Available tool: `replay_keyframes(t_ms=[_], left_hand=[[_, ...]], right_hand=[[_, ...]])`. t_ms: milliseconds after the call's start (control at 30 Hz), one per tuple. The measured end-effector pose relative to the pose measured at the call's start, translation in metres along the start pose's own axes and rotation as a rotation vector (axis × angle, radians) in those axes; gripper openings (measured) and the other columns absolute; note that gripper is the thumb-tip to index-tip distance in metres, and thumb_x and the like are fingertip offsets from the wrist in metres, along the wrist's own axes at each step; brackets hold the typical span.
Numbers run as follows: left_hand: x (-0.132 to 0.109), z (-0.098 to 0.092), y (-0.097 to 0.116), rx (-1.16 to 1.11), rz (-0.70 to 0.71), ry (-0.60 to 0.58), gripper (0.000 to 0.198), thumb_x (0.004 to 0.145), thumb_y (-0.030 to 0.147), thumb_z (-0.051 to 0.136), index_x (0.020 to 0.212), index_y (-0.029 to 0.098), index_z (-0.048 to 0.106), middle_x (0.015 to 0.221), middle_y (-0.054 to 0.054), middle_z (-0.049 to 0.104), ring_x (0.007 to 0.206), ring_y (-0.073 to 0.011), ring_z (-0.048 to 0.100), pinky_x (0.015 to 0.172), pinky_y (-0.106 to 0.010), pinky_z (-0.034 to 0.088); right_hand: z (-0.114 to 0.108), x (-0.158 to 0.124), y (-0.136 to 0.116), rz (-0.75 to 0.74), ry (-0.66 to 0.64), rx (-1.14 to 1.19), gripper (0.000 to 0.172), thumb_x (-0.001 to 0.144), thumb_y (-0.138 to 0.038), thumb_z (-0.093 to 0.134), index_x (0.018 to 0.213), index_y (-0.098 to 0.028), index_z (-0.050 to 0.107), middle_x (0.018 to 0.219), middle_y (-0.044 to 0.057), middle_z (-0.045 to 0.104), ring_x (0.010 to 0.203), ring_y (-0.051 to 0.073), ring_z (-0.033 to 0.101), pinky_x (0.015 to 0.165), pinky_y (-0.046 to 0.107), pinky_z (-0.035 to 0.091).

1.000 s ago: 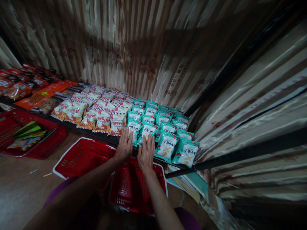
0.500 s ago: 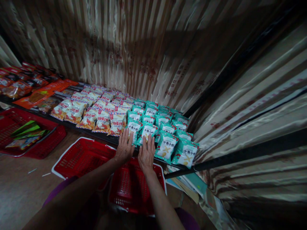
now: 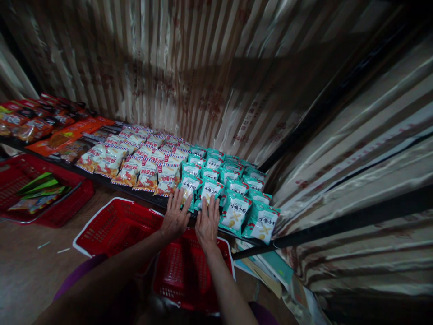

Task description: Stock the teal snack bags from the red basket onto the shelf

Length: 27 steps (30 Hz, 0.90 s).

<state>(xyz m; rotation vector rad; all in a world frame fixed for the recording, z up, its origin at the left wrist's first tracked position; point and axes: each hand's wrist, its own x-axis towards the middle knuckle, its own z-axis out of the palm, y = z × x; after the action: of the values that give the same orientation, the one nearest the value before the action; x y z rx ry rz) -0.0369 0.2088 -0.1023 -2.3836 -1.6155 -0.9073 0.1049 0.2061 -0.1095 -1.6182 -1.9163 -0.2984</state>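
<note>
My left hand (image 3: 176,215) lies with fingers spread against the lower front of a teal-and-white snack bag (image 3: 190,183) on the shelf. Beside it, my right hand (image 3: 208,221) rests, fingers extended, on the front of a neighbouring teal snack bag (image 3: 211,188). Neither hand is wrapped round a bag. Several more teal bags stand in rows behind and to the right, such as the front snack bag (image 3: 236,210). Left of my hands are rows of white snack bags (image 3: 167,177) with red lettering and striped edges.
The black shelf (image 3: 135,192) runs along a striped curtain (image 3: 189,67). Orange packets (image 3: 64,137) lie farther left. Below are red baskets (image 3: 118,225), (image 3: 184,275), and another red basket (image 3: 76,203) holding green packets (image 3: 39,187). A dark bar (image 3: 355,219) crosses at right, above papers (image 3: 270,264).
The view has shifted slightly, so the shelf and bags sit a little lower in the picture. Both hands stay on the same two teal bags, fingers still extended.
</note>
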Motion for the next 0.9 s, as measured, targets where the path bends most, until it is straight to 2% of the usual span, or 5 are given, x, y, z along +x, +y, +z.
replay_keyframes(t_ms=[200,433,900], left_hand=[[-0.004,0.000,-0.002,-0.024,0.027,0.008,0.064,0.083,0.023,0.048,0.142,0.019,0.024,0.151,-0.014,-0.007,0.138,-0.0347,0.002,0.108,-0.054,0.018],[-0.010,-0.002,0.010,-0.050,0.066,0.015,0.068,0.080,0.017,0.047,0.143,0.016,0.020,0.151,-0.014,-0.006,0.138,-0.0335,0.000,0.107,-0.054,0.019],[-0.014,-0.004,0.006,-0.106,0.025,-0.059,0.071,0.077,0.015,0.047,0.142,0.013,0.020,0.152,-0.015,0.006,0.139,-0.0291,-0.001,0.108,-0.052,0.019]], right_hand=[[-0.006,0.001,0.001,-0.019,-0.009,-0.032,0.056,0.090,-0.019,0.029,0.144,-0.024,0.014,0.153,0.008,0.004,0.139,0.030,0.003,0.102,0.052,0.029],[-0.017,0.002,-0.001,-0.053,-0.005,-0.070,0.058,0.090,-0.017,0.030,0.144,-0.023,0.012,0.153,0.008,0.004,0.139,0.029,0.005,0.103,0.051,0.029],[-0.007,-0.004,0.005,-0.066,-0.050,-0.060,0.061,0.088,-0.015,0.028,0.145,-0.023,0.008,0.152,0.009,0.013,0.139,0.027,0.010,0.102,0.049,0.031]])
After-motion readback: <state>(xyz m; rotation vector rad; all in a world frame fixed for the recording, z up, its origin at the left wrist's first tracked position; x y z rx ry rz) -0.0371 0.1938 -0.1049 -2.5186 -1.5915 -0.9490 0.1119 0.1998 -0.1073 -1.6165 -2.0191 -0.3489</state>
